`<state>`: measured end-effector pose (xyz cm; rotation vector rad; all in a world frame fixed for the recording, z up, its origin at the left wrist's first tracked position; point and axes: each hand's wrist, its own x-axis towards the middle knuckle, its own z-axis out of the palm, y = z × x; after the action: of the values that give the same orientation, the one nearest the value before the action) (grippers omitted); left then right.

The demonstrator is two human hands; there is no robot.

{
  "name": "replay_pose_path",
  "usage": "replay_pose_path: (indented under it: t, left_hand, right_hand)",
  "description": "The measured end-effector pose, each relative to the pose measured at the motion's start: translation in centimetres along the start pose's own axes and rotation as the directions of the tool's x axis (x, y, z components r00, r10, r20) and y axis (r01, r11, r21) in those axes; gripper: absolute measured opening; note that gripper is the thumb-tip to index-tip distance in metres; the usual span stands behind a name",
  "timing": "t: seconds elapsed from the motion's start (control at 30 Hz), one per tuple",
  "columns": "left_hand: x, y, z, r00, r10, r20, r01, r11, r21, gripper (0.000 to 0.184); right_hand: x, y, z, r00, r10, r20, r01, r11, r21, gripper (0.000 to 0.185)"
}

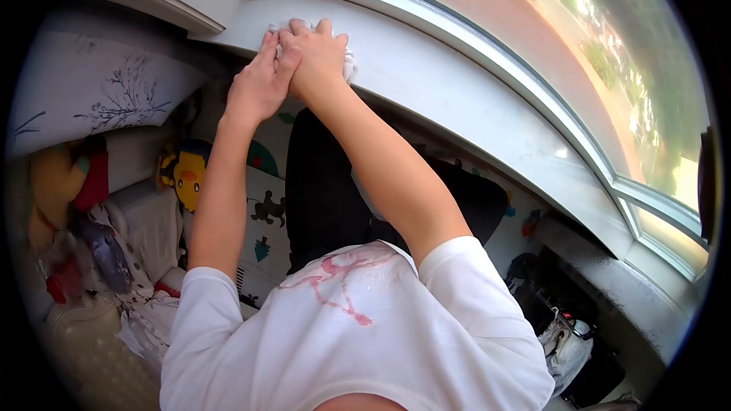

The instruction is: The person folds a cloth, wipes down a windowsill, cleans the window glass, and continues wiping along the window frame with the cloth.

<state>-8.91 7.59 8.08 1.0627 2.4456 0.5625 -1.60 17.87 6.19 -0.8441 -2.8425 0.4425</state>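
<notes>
A crumpled white cloth (349,66) lies on the white windowsill (426,106), mostly covered by my hands. My right hand (316,57) presses down on it from above, with the fingers bent over its far edge. Close against it, my left hand (261,82) holds the cloth's left side, and its thumb rests by the right hand. Both arms reach forward, and the sill's front edge runs just below my wrists. How much cloth is bunched beneath the palms is hidden.
A window (563,53) in a white frame rises behind the sill. Below at left are a yellow plush toy (188,175), a beige suitcase (95,350) and patterned fabric (114,99). A black bag-like item (560,297) sits at lower right.
</notes>
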Motion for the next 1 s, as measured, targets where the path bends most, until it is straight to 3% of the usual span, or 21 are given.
replay_pose_path:
  t: [0.13,0.27,0.37,0.47,0.57,0.6,0.67,0.73,0.87,1.0]
  left_hand:
    - [-2.6,3.1,3.4,0.996,0.087,0.029,-0.085,0.994,-0.067,0.101]
    - [-4.5,5.4,7.4,0.980,0.185,-0.069,-0.197,0.944,-0.265,0.104]
    - [-5.1,6.4,9.3,0.980,0.152,-0.127,-0.191,0.893,-0.408,0.107]
    - [-5.7,6.7,10.3,0.946,0.224,-0.235,-0.318,0.792,-0.522,0.108]
    - [-5.8,7.9,10.1,0.927,0.247,-0.282,-0.372,0.693,-0.617,0.107]
    - [-5.7,8.7,9.8,0.952,0.215,-0.217,-0.305,0.683,-0.663,0.104]
    - [-4.7,9.9,9.6,0.983,0.168,-0.073,-0.182,0.849,-0.496,0.102]
    - [-4.1,10.8,10.2,0.984,0.158,-0.080,-0.176,0.913,-0.367,0.100]
    - [-3.7,12.8,11.3,0.986,0.159,-0.041,-0.163,0.905,-0.393,0.103]
    - [-4.6,16.3,13.5,0.965,0.259,0.031,-0.239,0.925,-0.296,0.112]
  right_hand:
    - [-4.6,3.5,0.2,0.975,0.025,-0.220,-0.026,1.000,0.001,0.039]
    - [-7.8,6.1,-1.0,0.906,0.033,-0.422,-0.009,0.998,0.059,0.033]
    - [-8.7,7.0,-1.3,0.875,-0.005,-0.485,0.035,0.998,0.052,0.029]
    - [-8.7,7.6,-1.6,0.804,-0.131,-0.581,0.126,0.991,-0.048,0.030]
    - [-8.8,7.8,-3.6,0.830,-0.146,-0.539,0.098,0.988,-0.117,0.027]
    - [-8.9,8.2,-4.0,0.868,-0.121,-0.482,0.067,0.990,-0.127,0.029]
    - [-8.5,10.5,-2.7,0.873,-0.047,-0.486,0.031,0.999,-0.040,0.032]
    - [-8.0,12.0,-2.3,0.898,0.054,-0.437,-0.024,0.997,0.074,0.038]
    - [-9.2,13.4,-3.1,0.902,0.153,-0.404,-0.129,0.988,0.086,0.037]
    - [-12.2,17.1,-4.6,0.882,0.294,-0.368,-0.212,0.945,0.249,0.040]
